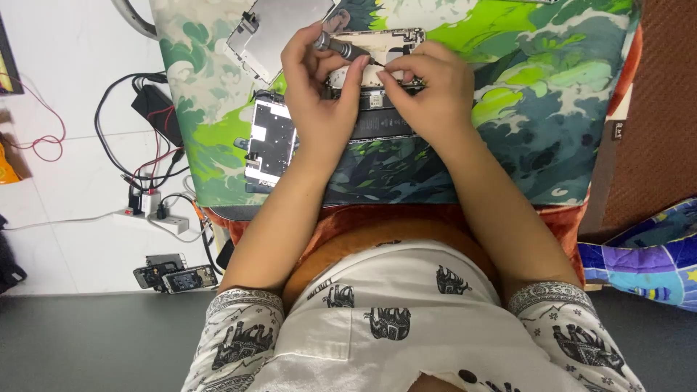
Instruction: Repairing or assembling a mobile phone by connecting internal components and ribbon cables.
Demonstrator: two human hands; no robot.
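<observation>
My left hand point(319, 94) is shut on a small grey screwdriver point(341, 48), whose tip points right and down onto an opened phone body point(377, 123) with a dark battery. My right hand point(428, 91) pinches at the screwdriver's tip with thumb and forefinger, resting on the phone's upper frame point(392, 38). What lies under its fingertips is hidden. A second opened unit with a silver shield plate point(271, 138) lies just left of my left wrist. Everything sits on a green patterned mat point(523, 109).
A detached silver screen back plate point(279, 29) lies at the mat's top left. On the white floor to the left are a black adapter point(156, 109), tangled cables, a power strip point(167, 221) and two small phones point(178, 276). A blue patterned cloth point(646, 254) lies at the right.
</observation>
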